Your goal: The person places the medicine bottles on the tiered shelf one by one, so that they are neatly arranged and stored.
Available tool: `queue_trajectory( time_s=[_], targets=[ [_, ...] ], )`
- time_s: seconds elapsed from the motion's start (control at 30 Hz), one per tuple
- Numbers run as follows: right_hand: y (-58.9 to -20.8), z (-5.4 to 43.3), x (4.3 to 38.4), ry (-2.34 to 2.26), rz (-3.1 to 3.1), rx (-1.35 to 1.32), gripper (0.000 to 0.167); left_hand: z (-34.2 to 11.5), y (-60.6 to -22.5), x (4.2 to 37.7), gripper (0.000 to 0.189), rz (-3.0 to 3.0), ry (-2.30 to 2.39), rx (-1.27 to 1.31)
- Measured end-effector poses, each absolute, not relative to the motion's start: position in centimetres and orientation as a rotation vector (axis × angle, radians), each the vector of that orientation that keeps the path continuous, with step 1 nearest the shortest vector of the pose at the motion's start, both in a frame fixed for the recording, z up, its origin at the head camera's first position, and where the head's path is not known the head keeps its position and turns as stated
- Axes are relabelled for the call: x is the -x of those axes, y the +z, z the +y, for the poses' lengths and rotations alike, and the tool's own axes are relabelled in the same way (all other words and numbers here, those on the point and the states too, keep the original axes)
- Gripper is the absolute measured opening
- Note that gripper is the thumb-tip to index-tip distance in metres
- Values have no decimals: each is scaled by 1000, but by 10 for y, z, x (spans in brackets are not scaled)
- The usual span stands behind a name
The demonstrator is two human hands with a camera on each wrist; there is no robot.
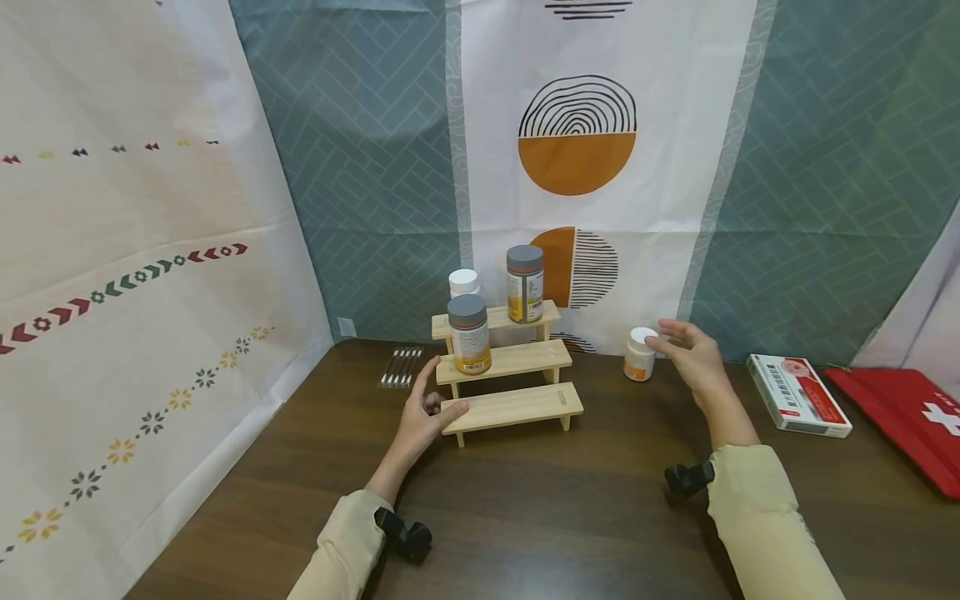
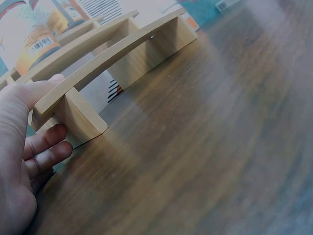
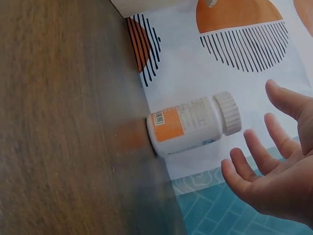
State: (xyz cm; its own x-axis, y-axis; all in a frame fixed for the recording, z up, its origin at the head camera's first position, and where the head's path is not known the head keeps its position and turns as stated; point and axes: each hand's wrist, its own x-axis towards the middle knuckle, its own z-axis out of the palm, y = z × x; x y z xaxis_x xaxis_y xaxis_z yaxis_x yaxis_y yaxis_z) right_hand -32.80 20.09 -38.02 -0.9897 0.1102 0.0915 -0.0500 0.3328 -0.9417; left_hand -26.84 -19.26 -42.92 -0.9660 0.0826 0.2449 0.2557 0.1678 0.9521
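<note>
A three-step wooden stand [image 1: 517, 404] bears grey-capped bottles [image 1: 470, 343] on its middle and top steps, with a white-capped bottle [image 1: 462, 282] at the top left. My left hand [image 1: 422, 418] holds the left end of the lowest step. In the left wrist view its thumb lies over the plank [image 2: 112, 51] and its other fingers bend beside the leg. Right of the stand, a small white bottle [image 1: 640, 357] with an orange label stands upright on the table. My right hand [image 1: 692, 358] is beside its cap, fingers spread; the right wrist view shows a gap between them.
Packaged cotton swabs [image 1: 401, 367] lie left of the stand on the brown table [image 1: 570, 508]. At the right are a white and red box [image 1: 799, 395] and a red pouch [image 1: 907, 417] with a white cross. A patterned cloth [image 1: 585, 50] hangs behind.
</note>
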Motion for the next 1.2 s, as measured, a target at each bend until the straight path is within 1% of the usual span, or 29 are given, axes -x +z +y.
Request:
queue_trajectory(
  time_s=[0.3,0.87,1.2],
  targets=[
    [-386,204,327,1747,-2470,55,62,-192,-432,268,86,-2294,-1914,330],
    [-392,202,332,1822,-2482,-6,66,-192,-430,268,86,-2286,-1906,345],
    [-395,193,335,1865,-2399,22,62,-192,-428,267,85,-2301,-1880,336]
  ],
)
